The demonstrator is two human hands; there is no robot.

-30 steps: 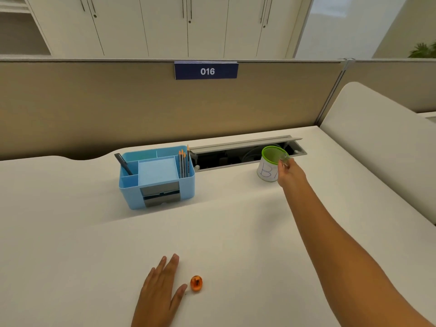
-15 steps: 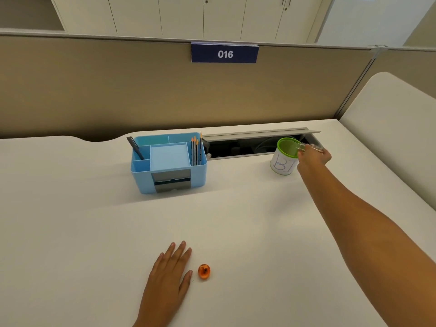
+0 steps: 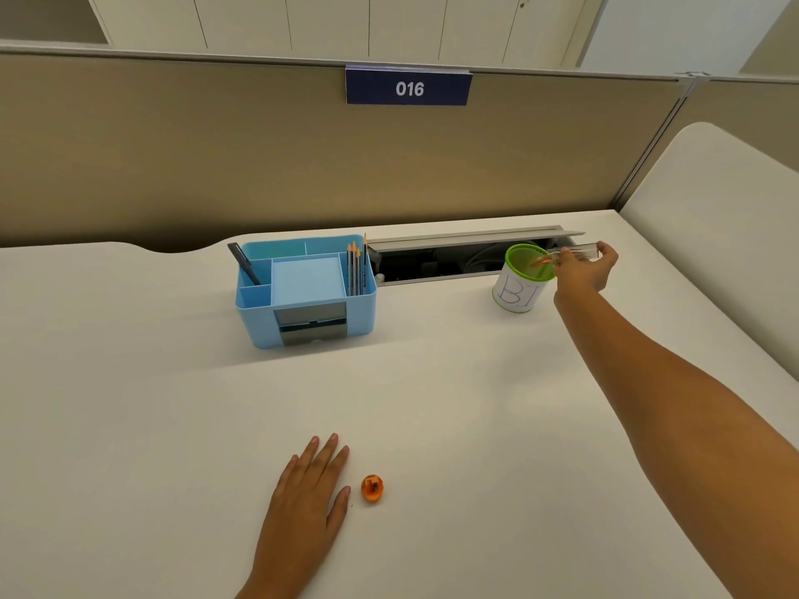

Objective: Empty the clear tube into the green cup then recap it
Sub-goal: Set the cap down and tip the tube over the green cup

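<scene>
A white cup with a green rim (image 3: 515,291), marked in blue letters, stands at the back right of the desk. My right hand (image 3: 586,270) is stretched out beside it and holds the clear tube (image 3: 577,251) lying almost level, its mouth over the cup's rim. Orange bits (image 3: 540,262) show at the tube's mouth above the cup. My left hand (image 3: 305,503) rests flat on the desk near me, fingers apart, holding nothing. An orange cap (image 3: 372,488) lies on the desk just right of that hand.
A blue desk organiser (image 3: 302,291) with pencils and a pen stands at the back centre. Behind the cup runs an open cable trough (image 3: 445,261). A beige partition with a "016" sign closes the back; a white panel rises at the right.
My right hand has tipped the tube flatter, its mouth now over the cup's rim with orange bits showing there. The left hand and the orange cap stay put.
</scene>
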